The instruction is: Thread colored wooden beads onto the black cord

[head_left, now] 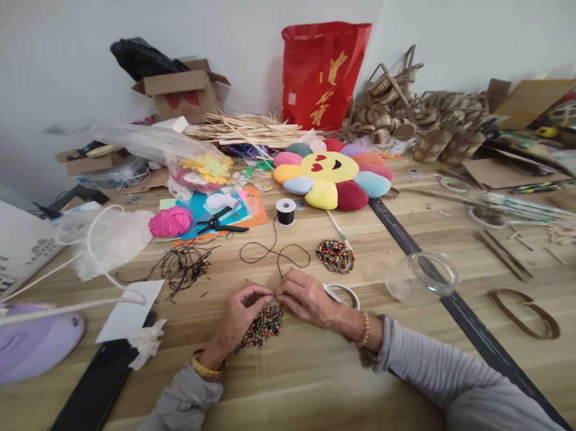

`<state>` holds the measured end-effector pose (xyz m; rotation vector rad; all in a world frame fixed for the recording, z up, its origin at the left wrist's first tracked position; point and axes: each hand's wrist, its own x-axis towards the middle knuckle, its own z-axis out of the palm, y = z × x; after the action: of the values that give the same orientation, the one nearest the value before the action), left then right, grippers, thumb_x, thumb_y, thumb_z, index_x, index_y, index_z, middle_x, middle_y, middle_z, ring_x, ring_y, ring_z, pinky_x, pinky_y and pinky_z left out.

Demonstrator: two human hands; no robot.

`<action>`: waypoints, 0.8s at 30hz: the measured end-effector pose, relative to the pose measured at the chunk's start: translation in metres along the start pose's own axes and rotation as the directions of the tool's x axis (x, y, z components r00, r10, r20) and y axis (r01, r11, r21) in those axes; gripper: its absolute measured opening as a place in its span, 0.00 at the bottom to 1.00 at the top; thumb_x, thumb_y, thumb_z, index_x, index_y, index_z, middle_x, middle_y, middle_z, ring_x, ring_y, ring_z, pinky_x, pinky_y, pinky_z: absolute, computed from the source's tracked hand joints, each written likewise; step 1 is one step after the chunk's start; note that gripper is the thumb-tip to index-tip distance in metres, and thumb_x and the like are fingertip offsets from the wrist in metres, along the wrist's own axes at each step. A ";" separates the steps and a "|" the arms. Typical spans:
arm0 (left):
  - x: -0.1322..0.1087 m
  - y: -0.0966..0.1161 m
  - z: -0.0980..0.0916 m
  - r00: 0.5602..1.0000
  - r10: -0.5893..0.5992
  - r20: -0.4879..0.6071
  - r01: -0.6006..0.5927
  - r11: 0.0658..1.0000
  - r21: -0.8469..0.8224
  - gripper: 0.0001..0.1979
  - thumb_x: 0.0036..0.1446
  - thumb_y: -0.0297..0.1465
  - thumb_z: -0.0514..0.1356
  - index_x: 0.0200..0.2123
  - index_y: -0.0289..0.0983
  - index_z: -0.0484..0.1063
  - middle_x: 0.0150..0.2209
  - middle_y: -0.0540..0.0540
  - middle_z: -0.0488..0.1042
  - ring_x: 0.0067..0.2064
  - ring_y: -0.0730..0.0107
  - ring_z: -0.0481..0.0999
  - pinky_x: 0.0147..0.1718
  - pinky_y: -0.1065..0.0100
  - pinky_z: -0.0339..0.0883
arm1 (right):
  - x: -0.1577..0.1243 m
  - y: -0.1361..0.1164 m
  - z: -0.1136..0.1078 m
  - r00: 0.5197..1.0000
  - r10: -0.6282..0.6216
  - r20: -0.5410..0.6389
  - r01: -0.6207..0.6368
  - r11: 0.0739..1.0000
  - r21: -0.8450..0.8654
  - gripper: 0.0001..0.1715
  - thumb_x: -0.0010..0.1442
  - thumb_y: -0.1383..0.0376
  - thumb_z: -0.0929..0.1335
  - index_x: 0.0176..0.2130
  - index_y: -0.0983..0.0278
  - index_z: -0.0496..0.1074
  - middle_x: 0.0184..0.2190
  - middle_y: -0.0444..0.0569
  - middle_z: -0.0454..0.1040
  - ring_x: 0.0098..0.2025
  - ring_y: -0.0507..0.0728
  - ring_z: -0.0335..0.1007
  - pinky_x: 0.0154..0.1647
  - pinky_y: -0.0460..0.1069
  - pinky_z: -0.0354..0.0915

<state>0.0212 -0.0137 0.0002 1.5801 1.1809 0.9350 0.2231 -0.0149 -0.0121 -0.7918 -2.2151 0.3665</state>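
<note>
My left hand [241,311] is pinched at the edge of a pile of small multicoloured beads [262,326]; what sits between its fingertips is too small to make out. Close beside it, almost fingertip to fingertip, my right hand [306,297] pinches the thin black cord [277,258]. That cord runs in loops over the table from a white spool [286,212] wound with black. Past my right hand lies a coiled strand of coloured beads [336,256]. White-handled scissors [343,295] rest partly hidden behind my right wrist.
Tangled black cord pieces [187,266], pliers [221,225] and pink yarn [170,221] lie left. A black phone [94,389] is at front left. A flower cushion [333,174] and red bag [324,78] stand behind; a clear round container [433,273] is right.
</note>
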 end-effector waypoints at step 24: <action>0.000 0.000 0.002 0.998 -0.045 0.053 0.050 0.994 -0.097 0.07 0.48 0.32 0.66 0.24 0.35 0.76 0.24 0.49 0.76 0.28 0.69 0.73 0.29 0.70 0.67 | -0.001 0.000 0.002 0.999 -0.027 0.027 0.025 0.998 0.056 0.05 0.69 0.65 0.63 0.43 0.63 0.69 0.35 0.50 0.73 0.37 0.55 0.68 0.40 0.50 0.66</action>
<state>0.0228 -0.0137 0.0003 1.4826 1.1157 0.9028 0.2222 -0.0153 -0.0136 -0.7312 -2.2291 0.4272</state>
